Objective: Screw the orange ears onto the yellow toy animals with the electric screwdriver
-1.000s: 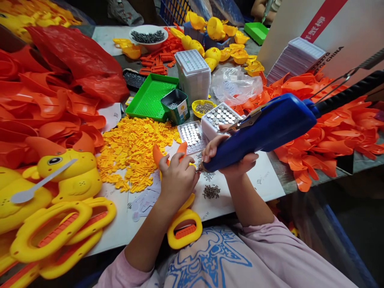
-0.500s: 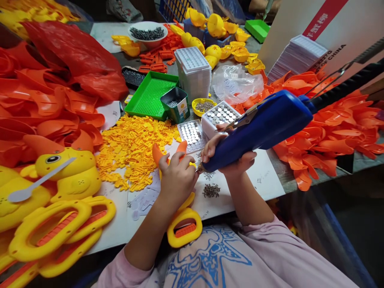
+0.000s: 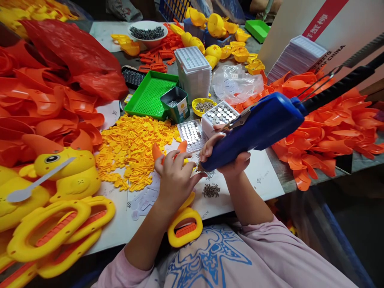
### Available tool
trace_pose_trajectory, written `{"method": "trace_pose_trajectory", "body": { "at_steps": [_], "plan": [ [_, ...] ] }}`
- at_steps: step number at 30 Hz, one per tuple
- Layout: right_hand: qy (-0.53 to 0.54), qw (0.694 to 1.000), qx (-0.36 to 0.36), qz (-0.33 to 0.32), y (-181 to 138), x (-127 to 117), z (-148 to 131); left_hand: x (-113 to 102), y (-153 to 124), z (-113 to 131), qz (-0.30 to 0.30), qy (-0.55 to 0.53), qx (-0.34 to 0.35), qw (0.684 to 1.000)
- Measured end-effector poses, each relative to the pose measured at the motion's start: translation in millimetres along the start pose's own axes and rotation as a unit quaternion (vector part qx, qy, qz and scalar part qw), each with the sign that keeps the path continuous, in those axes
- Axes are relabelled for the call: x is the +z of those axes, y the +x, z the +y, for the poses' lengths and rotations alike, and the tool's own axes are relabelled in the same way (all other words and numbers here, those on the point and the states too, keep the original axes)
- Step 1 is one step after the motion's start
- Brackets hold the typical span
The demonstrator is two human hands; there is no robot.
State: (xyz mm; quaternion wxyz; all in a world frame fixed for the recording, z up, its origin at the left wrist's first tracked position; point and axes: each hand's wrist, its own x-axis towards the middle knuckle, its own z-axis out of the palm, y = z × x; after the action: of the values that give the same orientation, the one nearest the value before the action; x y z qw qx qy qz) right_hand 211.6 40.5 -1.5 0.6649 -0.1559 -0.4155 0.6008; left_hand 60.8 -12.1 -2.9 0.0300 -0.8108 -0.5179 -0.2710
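My right hand [image 3: 229, 158] is closed round a blue electric screwdriver [image 3: 258, 126], whose tip points down at the piece under my left hand. My left hand [image 3: 175, 178] presses on a yellow and orange plastic toy part [image 3: 184, 224] with a loop handle; its fingers curl over the orange fins [image 3: 157, 152] at the top. A small heap of dark screws [image 3: 211, 191] lies on the white sheet just right of the part.
A pile of small yellow clips [image 3: 135, 144], a green tray [image 3: 150, 96], trays of round metal cells [image 3: 220, 114], stacked white trays [image 3: 193, 70]. Orange shells [image 3: 324, 120] heap at right and left. Yellow duck bodies and handles [image 3: 57, 224] lie at front left.
The screwdriver has shifted slightly left and its tip has lifted a little. My left fingers have spread more over the orange part.
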Motion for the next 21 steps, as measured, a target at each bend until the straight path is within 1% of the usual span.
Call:
{"method": "trace_pose_trajectory", "body": {
  "at_steps": [2,4,5,7,9,12,14,15,17,19,21],
  "plan": [
    [0.001,1.000,-0.002,0.006,1.1,0.9,-0.8,-7.1,1.3,-6.2,0.021,-0.079,-0.021,0.996],
    [0.000,1.000,-0.007,0.005,2.0,1.4,-1.9,-14.1,1.5,-18.2,0.023,-0.135,-0.030,0.990],
    [-0.002,1.000,-0.011,0.003,2.5,1.5,-2.8,-16.7,0.8,-25.8,0.019,-0.137,-0.033,0.990],
    [-0.010,1.000,-0.018,-0.001,3.7,1.7,-5.2,-18.8,-2.5,-41.3,0.002,-0.109,-0.053,0.993],
    [-0.017,0.999,-0.032,0.003,5.4,2.3,-8.7,-16.5,-6.8,-53.0,-0.026,-0.083,-0.102,0.991],
    [-0.011,0.998,-0.059,-0.005,9.2,6.3,-14.9,-8.9,-10.5,-58.0,-0.076,-0.092,-0.171,0.978],
    [-0.005,0.997,-0.078,-0.003,12.1,12.3,-17.9,-4.6,-10.0,-54.8,-0.085,-0.105,-0.182,0.974],
    [-0.004,0.996,-0.086,0.013,13.6,16.3,-18.6,-3.3,-9.2,-52.6,-0.084,-0.114,-0.182,0.973],
    [-0.002,0.993,-0.097,0.072,16.2,25.4,-17.9,-2.1,-7.6,-48.8,-0.083,-0.140,-0.186,0.969],
    [-0.001,0.988,-0.088,0.130,18.1,34.3,-15.1,-2.3,-6.8,-46.6,-0.086,-0.169,-0.197,0.962],
    [0.001,0.983,-0.077,0.164,19.3,41.1,-11.3,-3.0,-6.7,-45.7,-0.086,-0.184,-0.208,0.957]
  ]
}}
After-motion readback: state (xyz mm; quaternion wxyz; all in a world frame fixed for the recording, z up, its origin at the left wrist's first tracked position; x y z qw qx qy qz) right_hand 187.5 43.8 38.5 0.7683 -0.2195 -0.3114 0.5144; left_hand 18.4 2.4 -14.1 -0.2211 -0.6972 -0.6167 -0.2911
